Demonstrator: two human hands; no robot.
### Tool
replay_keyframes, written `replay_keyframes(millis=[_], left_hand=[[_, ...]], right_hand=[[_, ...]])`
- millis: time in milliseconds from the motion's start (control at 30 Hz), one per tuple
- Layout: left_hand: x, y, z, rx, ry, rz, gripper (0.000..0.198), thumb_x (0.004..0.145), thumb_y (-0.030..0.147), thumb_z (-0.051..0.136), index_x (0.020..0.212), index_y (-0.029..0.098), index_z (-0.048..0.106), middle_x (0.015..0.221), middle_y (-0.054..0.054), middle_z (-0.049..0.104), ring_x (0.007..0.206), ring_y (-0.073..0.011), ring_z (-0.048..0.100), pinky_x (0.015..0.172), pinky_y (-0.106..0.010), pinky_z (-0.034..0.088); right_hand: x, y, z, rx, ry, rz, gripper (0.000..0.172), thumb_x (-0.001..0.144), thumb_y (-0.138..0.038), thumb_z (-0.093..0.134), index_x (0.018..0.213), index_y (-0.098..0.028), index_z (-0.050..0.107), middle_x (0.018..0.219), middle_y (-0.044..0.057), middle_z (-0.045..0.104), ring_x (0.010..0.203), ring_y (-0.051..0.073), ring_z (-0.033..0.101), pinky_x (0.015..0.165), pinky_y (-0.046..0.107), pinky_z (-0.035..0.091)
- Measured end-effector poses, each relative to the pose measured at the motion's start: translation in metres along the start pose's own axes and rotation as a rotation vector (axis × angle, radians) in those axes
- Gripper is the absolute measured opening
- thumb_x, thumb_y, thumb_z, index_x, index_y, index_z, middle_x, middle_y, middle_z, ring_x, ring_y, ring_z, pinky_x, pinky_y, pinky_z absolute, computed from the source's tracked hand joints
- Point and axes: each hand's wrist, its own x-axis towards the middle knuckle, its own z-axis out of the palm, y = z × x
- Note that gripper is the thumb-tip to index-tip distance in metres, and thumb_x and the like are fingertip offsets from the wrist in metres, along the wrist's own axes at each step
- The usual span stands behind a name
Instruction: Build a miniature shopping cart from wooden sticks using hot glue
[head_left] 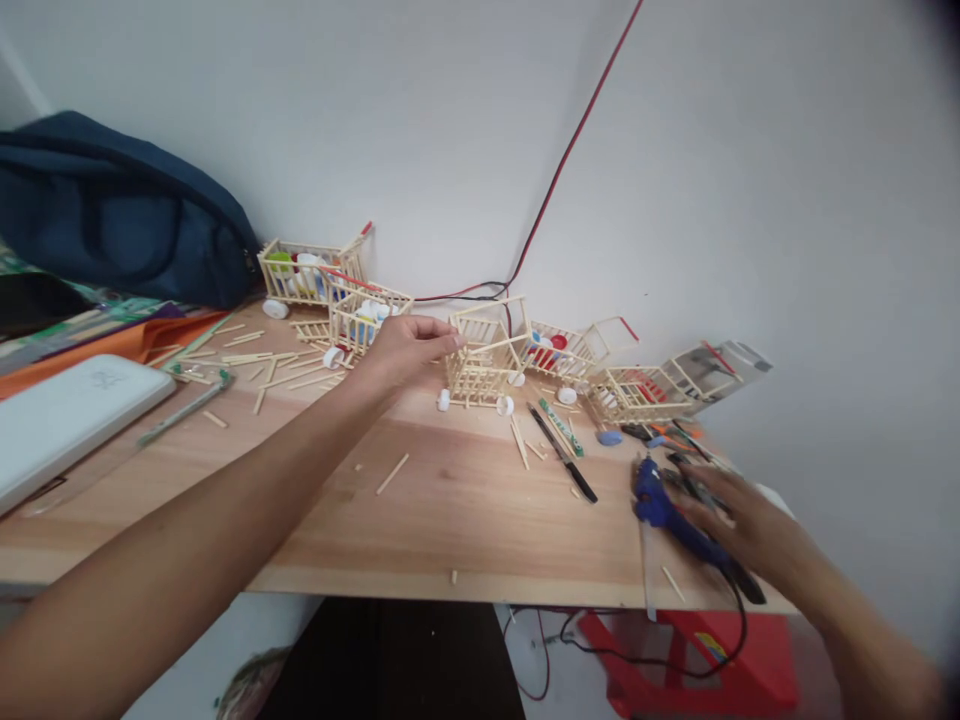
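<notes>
My left hand (415,345) is at the middle of the wooden table, thumb and fingers pinched at the upper left edge of a miniature shopping cart (484,380) made of thin sticks. White wheels hold the cart upright. Over on the right, my right hand (754,515) is smeared by motion. It hovers over or touches dark-handled pliers (701,488), just beside a blue glue gun (671,515); its grip is unclear. More stick carts stand along the wall, among them one with coloured caps (307,275) and one with a red handle (641,392).
Loose sticks (281,370) litter the left side. A black pen (562,452) lies right of centre. At left are a white power bank (82,420) and a blue bag (127,210). The glue gun's cord (660,660) hangs past the front edge above a red stool (765,665).
</notes>
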Motion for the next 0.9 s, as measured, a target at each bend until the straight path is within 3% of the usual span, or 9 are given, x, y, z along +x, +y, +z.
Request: replay_keyframes(millis=[67,167,233,333,567,900], left_hand=[[0.000,0.000,0.000,0.001,-0.020,0.009,0.032,0.056,0.043,0.080,0.069,0.015,0.071,0.069,-0.002,0.068,0.062,-0.0112,0.055,0.063,-0.025,0.042],[0.001,0.000,0.000,0.012,-0.032,0.023,0.032,0.057,0.043,0.080,0.069,0.015,0.070,0.069,-0.002,0.068,0.063,-0.0112,0.055,0.065,-0.025,0.043],[0.000,0.000,0.000,0.031,-0.035,0.042,0.031,0.058,0.043,0.079,0.069,0.015,0.070,0.071,-0.002,0.068,0.064,-0.0114,0.056,0.066,-0.025,0.043],[-0.001,0.002,0.000,0.064,-0.034,0.070,0.030,0.060,0.043,0.078,0.070,0.015,0.070,0.073,-0.003,0.069,0.067,-0.0123,0.057,0.067,-0.025,0.043],[-0.001,0.004,-0.001,0.100,-0.049,0.121,0.024,0.063,0.037,0.075,0.070,0.015,0.069,0.074,-0.002,0.069,0.070,-0.0129,0.059,0.071,-0.026,0.045],[0.000,0.003,0.001,0.055,-0.048,0.183,0.018,0.067,0.031,0.073,0.073,0.014,0.070,0.078,-0.003,0.071,0.075,-0.0136,0.062,0.076,-0.028,0.047]], right_hand=[[0.019,-0.031,-0.023,0.098,0.027,0.134,0.033,0.086,-0.049,0.048,0.109,-0.033,0.065,0.111,0.012,0.068,0.085,0.030,0.068,0.070,0.045,0.055],[0.056,-0.089,-0.046,0.247,0.226,0.217,0.033,0.090,-0.046,0.046,0.110,-0.030,0.066,0.108,0.009,0.069,0.099,0.028,0.065,0.081,0.041,0.052],[0.084,-0.122,-0.049,0.343,0.308,0.147,0.032,0.090,-0.045,0.047,0.106,-0.027,0.068,0.102,0.007,0.070,0.097,0.025,0.065,0.083,0.039,0.051],[0.120,-0.157,-0.042,0.467,0.326,0.008,0.032,0.089,-0.044,0.050,0.106,-0.024,0.069,0.102,0.007,0.070,0.091,0.021,0.066,0.077,0.034,0.051],[0.163,-0.184,-0.017,0.500,0.263,-0.088,0.029,0.088,-0.039,0.054,0.105,-0.023,0.070,0.103,0.007,0.071,0.087,0.020,0.064,0.077,0.035,0.049],[0.169,-0.199,-0.006,0.681,0.202,-0.103,0.025,0.085,-0.041,0.056,0.088,-0.021,0.071,0.090,0.003,0.072,0.081,0.018,0.064,0.071,0.030,0.050]])
